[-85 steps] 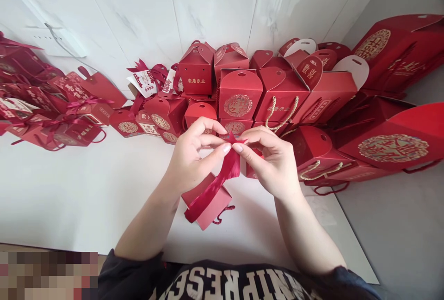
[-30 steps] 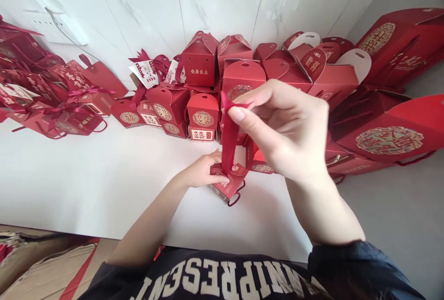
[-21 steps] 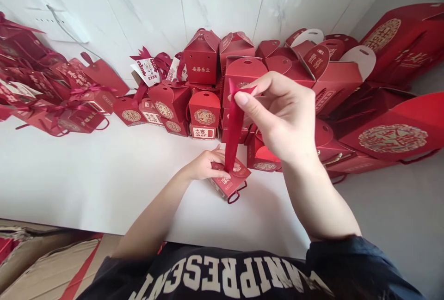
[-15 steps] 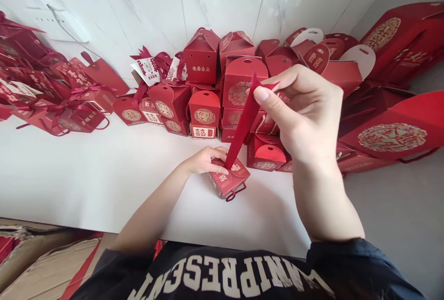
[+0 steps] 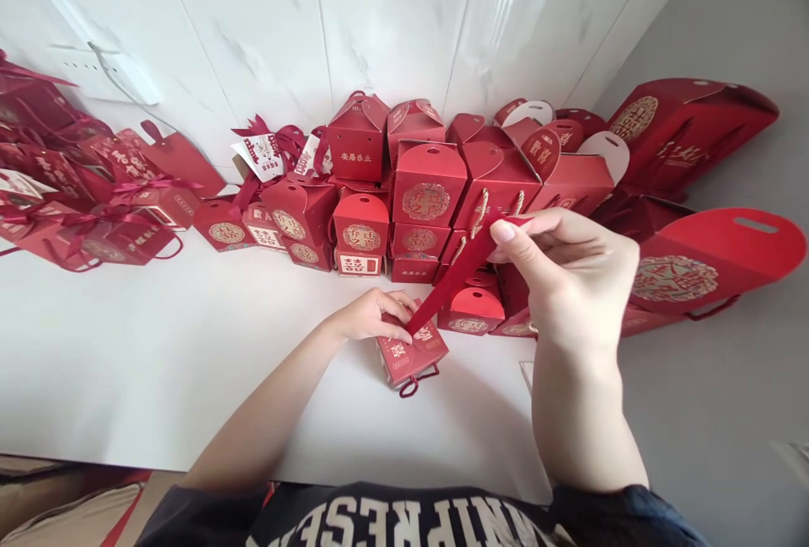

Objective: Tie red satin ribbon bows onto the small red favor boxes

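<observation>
A small red gift box (image 5: 425,355) with gold characters lies on the white table, a dark red cord loop hanging off its near side. My left hand (image 5: 377,316) grips its left part, the thumb pressed on the top face beside the foot of a red ribbon (image 5: 447,292). From there the ribbon runs taut, up and to the right. Its upper end is pinched between thumb and forefinger of my right hand (image 5: 572,277), raised in front of the stacked boxes. How the ribbon joins the box is hidden near my left thumb.
Red gift boxes (image 5: 430,193) stand stacked along the tiled wall (image 5: 392,24). Larger red boxes (image 5: 688,277) are at the right, and ribbon-tied boxes (image 5: 117,235) at the left. A wall socket (image 5: 101,73) has a cable. Cardboard (image 5: 76,505) lies below the table's front edge.
My right hand has drawn the ribbon's end further right and lower, so the ribbon slants more. My left hand stays on the box. The camera view has tilted up a little.
</observation>
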Tool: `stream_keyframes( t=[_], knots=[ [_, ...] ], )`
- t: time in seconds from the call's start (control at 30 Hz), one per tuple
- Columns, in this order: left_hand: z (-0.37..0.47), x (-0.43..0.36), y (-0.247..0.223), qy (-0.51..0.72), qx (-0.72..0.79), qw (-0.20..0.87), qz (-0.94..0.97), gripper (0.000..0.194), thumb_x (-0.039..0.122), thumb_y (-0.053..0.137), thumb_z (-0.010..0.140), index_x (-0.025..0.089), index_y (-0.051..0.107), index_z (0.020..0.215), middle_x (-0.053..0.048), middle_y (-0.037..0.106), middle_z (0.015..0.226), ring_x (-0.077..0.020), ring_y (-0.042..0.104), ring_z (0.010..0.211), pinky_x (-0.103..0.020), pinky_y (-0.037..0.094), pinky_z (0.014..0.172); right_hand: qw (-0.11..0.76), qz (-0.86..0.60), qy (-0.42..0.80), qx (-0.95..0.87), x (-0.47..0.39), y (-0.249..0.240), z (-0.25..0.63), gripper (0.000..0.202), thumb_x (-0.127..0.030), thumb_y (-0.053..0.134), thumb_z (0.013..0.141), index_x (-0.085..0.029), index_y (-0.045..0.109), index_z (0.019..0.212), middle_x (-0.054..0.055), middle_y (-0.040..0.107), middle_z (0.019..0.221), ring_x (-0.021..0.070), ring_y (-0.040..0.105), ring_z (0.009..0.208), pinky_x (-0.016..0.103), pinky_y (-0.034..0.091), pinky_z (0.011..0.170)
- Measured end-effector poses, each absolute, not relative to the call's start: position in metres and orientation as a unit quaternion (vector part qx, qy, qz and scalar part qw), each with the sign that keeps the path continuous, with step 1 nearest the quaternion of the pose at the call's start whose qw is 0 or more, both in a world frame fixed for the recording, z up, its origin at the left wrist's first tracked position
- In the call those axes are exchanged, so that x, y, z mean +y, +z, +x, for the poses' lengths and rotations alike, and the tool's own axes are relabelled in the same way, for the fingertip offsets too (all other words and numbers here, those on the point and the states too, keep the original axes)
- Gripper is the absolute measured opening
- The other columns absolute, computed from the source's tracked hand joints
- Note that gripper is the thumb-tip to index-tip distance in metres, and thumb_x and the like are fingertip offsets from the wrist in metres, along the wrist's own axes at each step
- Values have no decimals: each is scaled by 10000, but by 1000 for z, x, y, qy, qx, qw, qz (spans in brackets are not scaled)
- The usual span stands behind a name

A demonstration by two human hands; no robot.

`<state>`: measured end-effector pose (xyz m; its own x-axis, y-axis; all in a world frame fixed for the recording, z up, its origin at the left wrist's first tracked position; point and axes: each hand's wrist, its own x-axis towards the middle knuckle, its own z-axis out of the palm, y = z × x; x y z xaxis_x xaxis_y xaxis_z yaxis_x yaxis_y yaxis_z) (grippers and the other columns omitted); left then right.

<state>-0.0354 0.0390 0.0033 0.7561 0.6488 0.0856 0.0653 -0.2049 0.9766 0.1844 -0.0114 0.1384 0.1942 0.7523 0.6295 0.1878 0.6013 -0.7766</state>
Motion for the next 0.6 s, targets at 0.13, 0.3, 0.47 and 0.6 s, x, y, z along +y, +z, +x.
stream_keyframes(
  t=[0.13,0.3,0.47,0.6],
  knots=[
    [-32,35,6,246,237,575,744,210,330,827,696,190,810,851,-118,711,1074,-246,634,1082,-365,496,974,670,-392,178,-605,-17,145,174,137,-293,753,816,-243,660,728,5,638,663,166,592,566,328,472,496],
    [-27,30,6,246,234,586,736,174,310,816,718,182,810,836,-112,729,1028,-227,647,1034,-325,512,916,645,-408,129,-633,-13,153,160,169,-281,745,820,-223,640,701,-16,601,622,132,552,538,296,463,510],
    [-25,30,4,253,215,605,723,144,287,796,748,183,810,845,-105,725,1016,-220,651,1011,-343,508,941,605,-409,98,-676,-1,155,151,211,-356,685,872,-225,618,720,-15,622,649,141,607,616,288,507,604],
    [-23,31,3,256,212,605,723,143,287,798,746,195,810,854,-99,711,1049,-229,651,1031,-356,510,956,625,-394,115,-664,5,146,146,209,-378,640,900,-228,605,759,-10,624,690,150,629,675,279,515,609]
  ],
)
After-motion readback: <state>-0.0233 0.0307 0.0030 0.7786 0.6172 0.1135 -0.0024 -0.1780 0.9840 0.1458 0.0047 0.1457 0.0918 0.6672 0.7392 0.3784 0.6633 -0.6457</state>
